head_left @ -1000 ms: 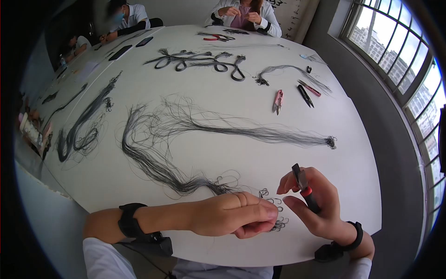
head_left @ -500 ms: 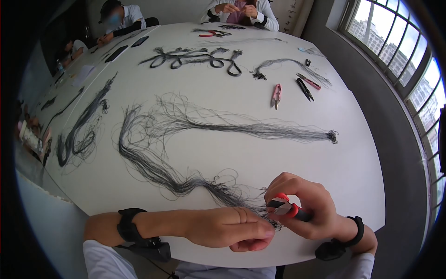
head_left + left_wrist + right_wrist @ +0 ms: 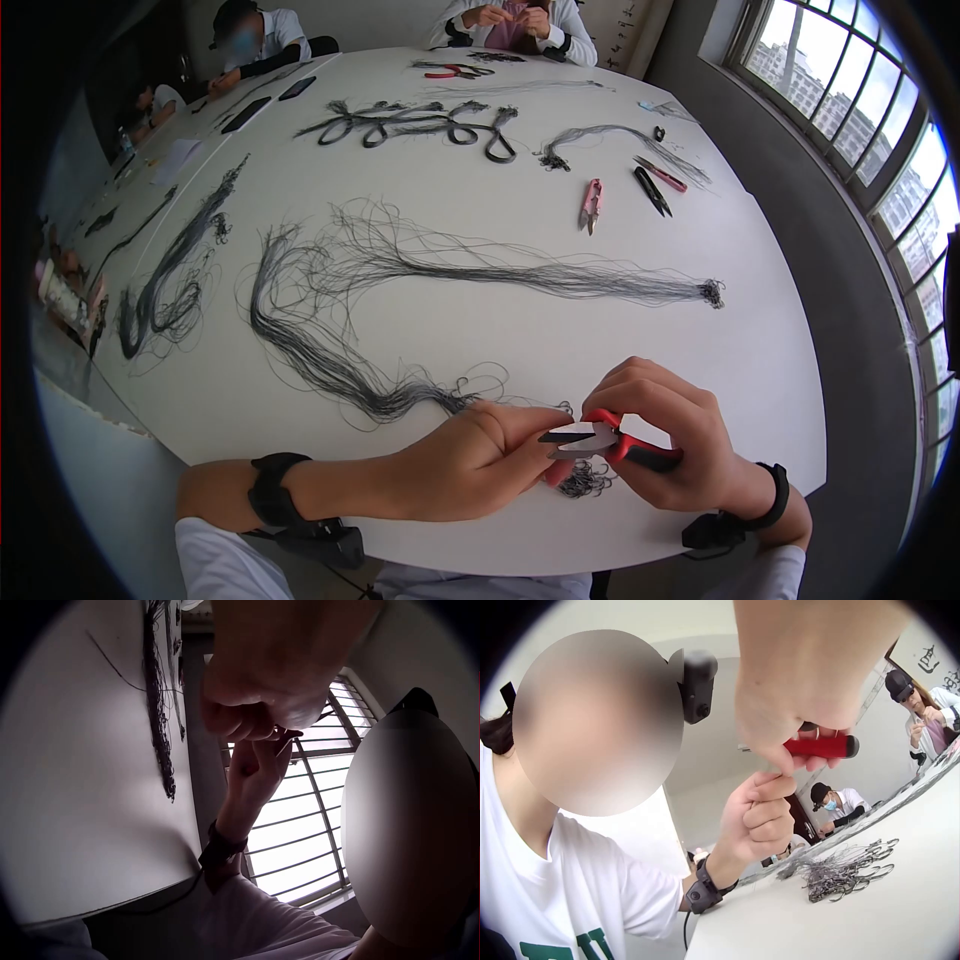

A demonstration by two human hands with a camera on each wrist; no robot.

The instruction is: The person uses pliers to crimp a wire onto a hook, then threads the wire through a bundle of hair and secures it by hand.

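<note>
My right hand [image 3: 672, 425] grips pliers [image 3: 603, 437] with red and black handles, their metal jaws parted and pointing left across the left fingertips. In the right wrist view a red handle [image 3: 825, 747] lies across the curled fingers. My left hand [image 3: 465, 465] has thumb and forefinger pinched right by the right fingertips, at a thin fishing line mostly hidden there; the other fingers [image 3: 763, 829] are curled in. Below the hands, a cluster of small dark fish hooks [image 3: 585, 481] lies on the table, at the end of a bundle of dark lines [image 3: 380, 398].
A second hooked line bundle [image 3: 540, 280] stretches across the white table [image 3: 450, 340], and another bundle [image 3: 175, 265] lies left. Beyond are pink thread snips [image 3: 592, 205], black snips [image 3: 653, 190], looped bundles [image 3: 410, 125] and red-handled pliers [image 3: 458, 71]. Other people sit at the far side.
My right hand came in left and down, turning the pliers from upright to pointing left. The left hand rotated, and its fingertips now meet the right hand's.
</note>
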